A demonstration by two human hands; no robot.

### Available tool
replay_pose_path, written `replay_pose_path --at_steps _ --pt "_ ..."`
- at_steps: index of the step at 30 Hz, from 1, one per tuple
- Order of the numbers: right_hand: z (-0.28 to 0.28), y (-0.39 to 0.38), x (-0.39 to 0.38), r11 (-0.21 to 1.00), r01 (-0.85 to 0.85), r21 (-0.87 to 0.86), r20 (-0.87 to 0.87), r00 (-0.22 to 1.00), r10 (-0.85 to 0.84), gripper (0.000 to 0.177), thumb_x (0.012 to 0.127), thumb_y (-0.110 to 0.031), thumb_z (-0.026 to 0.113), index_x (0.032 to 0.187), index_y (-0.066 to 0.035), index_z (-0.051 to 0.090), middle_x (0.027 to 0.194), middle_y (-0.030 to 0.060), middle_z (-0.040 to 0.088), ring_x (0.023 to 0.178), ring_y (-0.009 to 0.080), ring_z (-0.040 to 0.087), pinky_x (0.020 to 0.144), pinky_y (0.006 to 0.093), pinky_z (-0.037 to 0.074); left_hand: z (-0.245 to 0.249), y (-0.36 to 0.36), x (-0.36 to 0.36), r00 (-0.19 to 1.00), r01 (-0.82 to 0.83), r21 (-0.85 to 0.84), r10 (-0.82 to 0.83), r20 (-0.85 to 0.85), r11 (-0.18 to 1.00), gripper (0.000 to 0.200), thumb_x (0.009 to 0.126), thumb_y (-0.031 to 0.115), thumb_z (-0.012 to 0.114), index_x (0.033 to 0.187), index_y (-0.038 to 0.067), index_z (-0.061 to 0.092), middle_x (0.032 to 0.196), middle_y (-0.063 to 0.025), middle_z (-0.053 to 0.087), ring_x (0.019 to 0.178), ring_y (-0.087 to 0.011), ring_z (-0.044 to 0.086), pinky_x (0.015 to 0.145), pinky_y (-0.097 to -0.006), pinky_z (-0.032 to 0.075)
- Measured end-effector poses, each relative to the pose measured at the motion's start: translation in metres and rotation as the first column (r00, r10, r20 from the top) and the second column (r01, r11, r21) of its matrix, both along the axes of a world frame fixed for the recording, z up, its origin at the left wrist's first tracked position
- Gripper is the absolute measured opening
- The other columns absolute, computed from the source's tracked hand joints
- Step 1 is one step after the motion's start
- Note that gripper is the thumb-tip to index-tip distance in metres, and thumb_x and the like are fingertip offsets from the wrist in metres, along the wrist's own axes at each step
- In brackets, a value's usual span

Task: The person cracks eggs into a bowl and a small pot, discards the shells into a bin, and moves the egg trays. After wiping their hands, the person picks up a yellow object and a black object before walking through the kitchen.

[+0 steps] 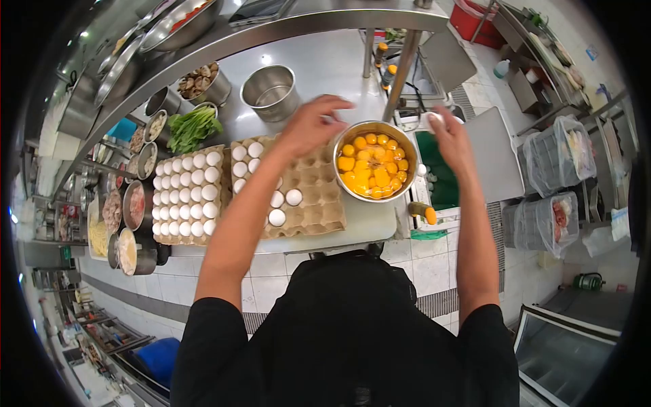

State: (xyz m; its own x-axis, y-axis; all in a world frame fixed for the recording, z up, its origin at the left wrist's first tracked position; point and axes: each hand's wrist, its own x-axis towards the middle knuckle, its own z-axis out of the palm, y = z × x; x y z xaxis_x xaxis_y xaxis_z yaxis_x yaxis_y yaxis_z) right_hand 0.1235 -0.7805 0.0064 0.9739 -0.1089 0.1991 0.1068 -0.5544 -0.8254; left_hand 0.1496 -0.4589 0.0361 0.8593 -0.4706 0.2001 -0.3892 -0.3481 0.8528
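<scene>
A steel bowl (339, 150) holds several orange egg yolks (373, 165) in raw egg. My left hand (308, 124) hovers with fingers spread just left of the bowl, above a partly emptied cardboard egg tray (319, 203) with a few white eggs. My right hand (449, 132) is to the right of the bowl, over a green bin (434, 163), and holds something white, probably an eggshell (434, 119). A full tray of white eggs (186, 197) lies further left.
An empty steel pot (271, 91), a container of mushrooms (200, 81) and green leaves (190, 129) stand behind the trays. Pans of food line the left side. A steel shelf post (400, 68) rises beside the bowl. Bagged containers (559, 156) sit at right.
</scene>
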Motion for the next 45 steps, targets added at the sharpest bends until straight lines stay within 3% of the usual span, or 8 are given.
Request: replay_pose_path --at_steps 4,14,17,19,22,29,39,45 --pt "0.022 0.007 -0.013 0.958 0.096 -0.272 0.161 0.986 -0.053 0.045 0.088 -0.036 0.069 0.121 -0.007 0.064 0.099 0.0159 0.07 0.088 0.0269 0.068 0.081 0.0362 0.052 -0.012 0.1 -0.011 0.956 -0.224 0.65 0.294 0.001 0.726 0.037 0.079 0.017 0.071 0.114 0.006 0.068 0.099 -0.0118 0.069 0.09 -0.022 0.066 0.085 -0.0329 0.052" --pt "-0.086 0.258 -0.068 0.584 -0.637 -0.503 -0.159 0.732 0.662 0.028 0.078 -0.019 0.066 0.104 -0.009 0.069 0.097 0.0134 0.067 0.09 0.0319 0.066 0.077 0.0441 0.053 -0.077 0.14 -0.045 0.968 -0.238 0.669 0.112 0.227 0.704 0.043 0.076 0.019 0.069 0.117 0.007 0.066 0.113 -0.0123 0.067 0.101 -0.0286 0.064 0.087 -0.0384 0.052" --pt "-0.083 0.247 -0.065 0.562 -0.654 -0.506 -0.119 0.698 0.706 0.027 0.079 -0.019 0.065 0.104 -0.009 0.069 0.094 0.0169 0.066 0.089 0.0335 0.066 0.076 0.0455 0.053 -0.072 0.137 -0.043 0.948 -0.299 0.491 0.312 0.059 0.818 0.033 0.079 0.016 0.065 0.111 0.008 0.067 0.109 -0.0107 0.068 0.098 -0.0252 0.064 0.084 -0.0363 0.052" --pt "-0.06 0.229 -0.066 0.699 -0.714 -0.038 -0.019 0.7 0.714 0.028 0.078 -0.019 0.068 0.105 -0.01 0.069 0.111 0.0158 0.06 0.092 0.0324 0.065 0.081 0.0378 0.053 -0.084 0.147 -0.035 0.869 -0.481 -0.123 0.454 -0.197 0.868 0.028 0.084 0.018 0.062 0.109 0.006 0.065 0.097 -0.0074 0.067 0.089 -0.0179 0.062 0.076 -0.0323 0.052" --pt "-0.056 0.186 -0.041 0.85 -0.487 0.201 0.266 0.862 0.431 0.041 0.076 -0.009 0.071 0.116 -0.008 0.061 0.111 0.0098 0.06 0.093 0.0205 0.063 0.078 0.031 0.053 -0.078 0.141 -0.026 0.802 -0.59 -0.633 0.272 -0.533 0.5 0.023 0.09 0.018 0.056 0.108 0.005 0.061 0.085 -0.0041 0.062 0.072 -0.0137 0.058 0.062 -0.0283 0.049" --pt "-0.029 0.093 0.066 0.451 0.279 0.848 -0.03 0.874 -0.484 0.033 0.101 -0.031 0.045 0.124 -0.008 0.043 0.088 0.0071 0.054 0.061 0.0139 0.054 0.05 0.0269 0.045 -0.063 0.015 0.008 0.836 -0.444 -0.493 0.147 -0.529 0.748 0.022 0.09 0.017 0.064 0.107 0.005 0.061 0.087 -0.0021 0.059 0.06 -0.0106 0.057 0.049 -0.024 0.045" --pt "-0.024 0.062 0.017 0.343 0.078 0.936 -0.175 0.949 0.263 0.033 0.097 -0.02 0.059 0.127 -0.007 0.054 0.086 0.0025 0.061 0.063 0.0109 0.055 0.056 0.0254 0.048 -0.042 -0.077 0.03 0.964 0.034 -0.208 -0.088 -0.253 0.978 0.042 0.084 0.017 0.071 0.125 0.01 0.064 0.097 -0.0003 0.067 0.072 -0.0054 0.058 0.058 -0.0218 0.047" --pt "-0.034 0.059 -0.009 0.699 -0.099 0.709 -0.333 0.826 0.455 0.029 0.096 -0.019 0.063 0.12 -0.002 0.064 0.082 0.0013 0.063 0.061 0.0073 0.057 0.055 0.0203 0.05 -0.045 -0.062 -0.001 0.964 0.082 0.078 -0.059 -0.257 0.994 0.037 0.078 0.014 0.07 0.114 0.005 0.068 0.098 -0.0062 0.071 0.085 -0.0138 0.065 0.08 -0.0299 0.052"
